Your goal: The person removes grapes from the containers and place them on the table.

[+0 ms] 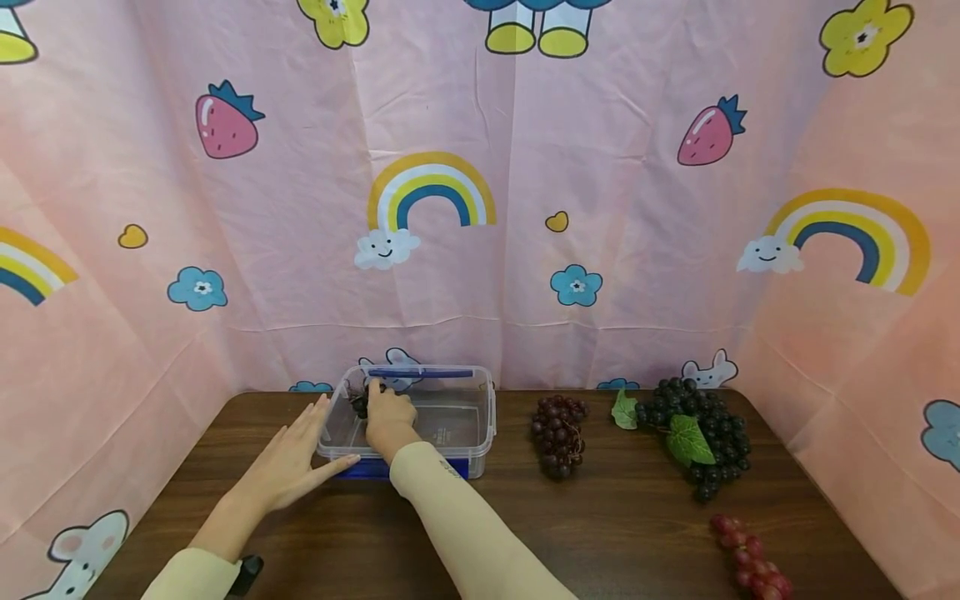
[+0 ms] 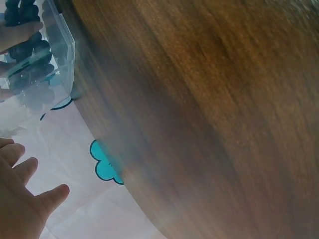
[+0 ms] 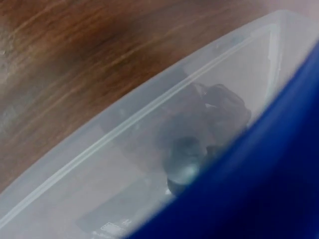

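A clear plastic box [image 1: 450,421] with blue latches stands at the back of the table, left of the middle. My right hand [image 1: 392,417] reaches down inside it and grips a bunch of black grapes [image 1: 360,406] at the left end. Through the clear wall, the left wrist view shows fingers over these dark grapes [image 2: 31,50]. The right wrist view has a blue latch [image 3: 279,174] across its front, with dark round grapes [image 3: 183,162] behind the wall. My left hand [image 1: 288,462], fingers spread and straight, is at the box's front left corner.
On the brown wooden table [image 1: 600,533], a bunch of dark red grapes [image 1: 558,435] lies right of the box. Farther right are black grapes [image 1: 723,433] with green leaves. Red grapes [image 1: 750,558] lie at the front right. A pink patterned cloth [image 1: 450,300] hangs behind.
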`<state>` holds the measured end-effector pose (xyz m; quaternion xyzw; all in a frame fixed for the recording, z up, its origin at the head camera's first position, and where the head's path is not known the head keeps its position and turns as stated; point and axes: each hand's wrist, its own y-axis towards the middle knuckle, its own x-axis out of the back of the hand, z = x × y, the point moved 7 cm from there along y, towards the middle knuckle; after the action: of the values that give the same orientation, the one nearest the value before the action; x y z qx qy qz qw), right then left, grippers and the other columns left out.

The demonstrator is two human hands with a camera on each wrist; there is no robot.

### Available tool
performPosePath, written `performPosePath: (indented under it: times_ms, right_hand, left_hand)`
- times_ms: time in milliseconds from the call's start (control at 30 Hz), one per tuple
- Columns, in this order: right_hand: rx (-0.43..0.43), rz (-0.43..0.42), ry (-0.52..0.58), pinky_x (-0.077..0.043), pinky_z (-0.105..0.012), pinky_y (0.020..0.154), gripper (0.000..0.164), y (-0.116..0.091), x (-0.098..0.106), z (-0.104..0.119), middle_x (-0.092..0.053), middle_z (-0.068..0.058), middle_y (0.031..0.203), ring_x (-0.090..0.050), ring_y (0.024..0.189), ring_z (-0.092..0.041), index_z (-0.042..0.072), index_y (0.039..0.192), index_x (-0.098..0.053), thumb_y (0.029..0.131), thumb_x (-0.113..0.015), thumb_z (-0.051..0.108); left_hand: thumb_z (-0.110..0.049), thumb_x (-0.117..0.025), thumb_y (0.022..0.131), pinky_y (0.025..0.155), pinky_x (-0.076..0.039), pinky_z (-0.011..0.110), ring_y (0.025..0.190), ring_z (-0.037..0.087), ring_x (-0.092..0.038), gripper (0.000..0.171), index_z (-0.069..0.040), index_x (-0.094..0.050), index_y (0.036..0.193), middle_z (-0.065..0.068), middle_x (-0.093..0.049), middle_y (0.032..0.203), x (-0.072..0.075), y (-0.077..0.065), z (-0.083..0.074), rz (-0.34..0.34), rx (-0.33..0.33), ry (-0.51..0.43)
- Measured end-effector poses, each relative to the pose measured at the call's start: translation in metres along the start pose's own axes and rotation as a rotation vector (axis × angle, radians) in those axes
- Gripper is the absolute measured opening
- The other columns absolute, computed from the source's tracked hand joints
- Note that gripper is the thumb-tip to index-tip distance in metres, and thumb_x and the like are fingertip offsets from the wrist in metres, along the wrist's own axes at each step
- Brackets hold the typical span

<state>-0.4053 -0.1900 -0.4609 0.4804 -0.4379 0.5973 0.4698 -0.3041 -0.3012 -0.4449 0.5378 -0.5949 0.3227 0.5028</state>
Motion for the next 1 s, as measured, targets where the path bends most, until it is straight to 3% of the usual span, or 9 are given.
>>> performPosePath:
  times_ms: [167,300,500,700,867,1000]
  right_hand:
    - [-0.002,-0.021,-0.018,-0.062,-0.037,0.070,0.078,-0.004,0.006,-0.003,-0.068,0.007,0.130,-0.071,0.108,-0.022,0.036,0.153,-0.042,0.088,-0.086,0.034]
    - [0.012,-0.045,-0.050,-0.062,-0.035,0.076,0.090,-0.006,0.011,-0.005,-0.066,0.007,0.139,-0.068,0.117,-0.020,0.031,0.161,-0.038,0.086,-0.088,0.035]
    - [0.089,-0.063,-0.164,-0.062,-0.034,0.070,0.070,-0.009,0.020,-0.005,-0.061,0.005,0.143,-0.064,0.122,-0.021,0.030,0.152,-0.050,0.090,-0.084,0.036]
    - [0.130,-0.083,-0.208,-0.063,-0.033,0.076,0.057,-0.012,0.029,-0.008,-0.064,0.004,0.139,-0.064,0.122,-0.021,0.027,0.143,-0.057,0.093,-0.083,0.032]
    - [0.157,-0.087,-0.235,-0.063,-0.032,0.083,0.069,-0.014,0.034,-0.012,-0.065,0.002,0.139,-0.064,0.123,-0.021,0.026,0.144,-0.056,0.085,-0.091,0.035]
    - [0.170,-0.064,-0.248,-0.062,-0.032,0.086,0.077,-0.017,0.036,-0.016,-0.062,0.001,0.143,-0.063,0.126,-0.021,0.026,0.150,-0.051,0.084,-0.091,0.032]
  left_hand:
    - [-0.065,-0.062,0.098,0.117,-0.025,0.079,0.155,0.055,-0.025,0.109,0.006,-0.015,0.166,0.031,-0.018,0.172,-0.002,-0.001,0.000,0.000,0.003,-0.011]
    - [-0.066,-0.061,0.098,0.117,-0.025,0.079,0.155,0.055,-0.025,0.110,0.005,-0.014,0.167,0.031,-0.018,0.172,-0.003,-0.002,0.000,0.005,0.012,-0.012]
    - [-0.066,-0.061,0.098,0.117,-0.026,0.078,0.155,0.055,-0.025,0.110,0.006,-0.014,0.167,0.031,-0.019,0.172,0.001,-0.001,0.000,0.007,0.007,-0.011]
    - [-0.066,-0.062,0.098,0.116,-0.026,0.079,0.155,0.055,-0.025,0.110,0.005,-0.014,0.167,0.031,-0.018,0.172,0.003,0.001,0.000,0.005,0.002,-0.012]
    - [-0.065,-0.062,0.098,0.116,-0.026,0.079,0.155,0.055,-0.026,0.110,0.004,-0.014,0.167,0.031,-0.019,0.171,0.004,0.001,-0.001,0.000,0.000,-0.014]
    - [-0.065,-0.063,0.098,0.116,-0.027,0.078,0.154,0.055,-0.026,0.110,0.005,-0.014,0.167,0.032,-0.020,0.171,0.004,0.000,-0.001,-0.005,-0.006,-0.014]
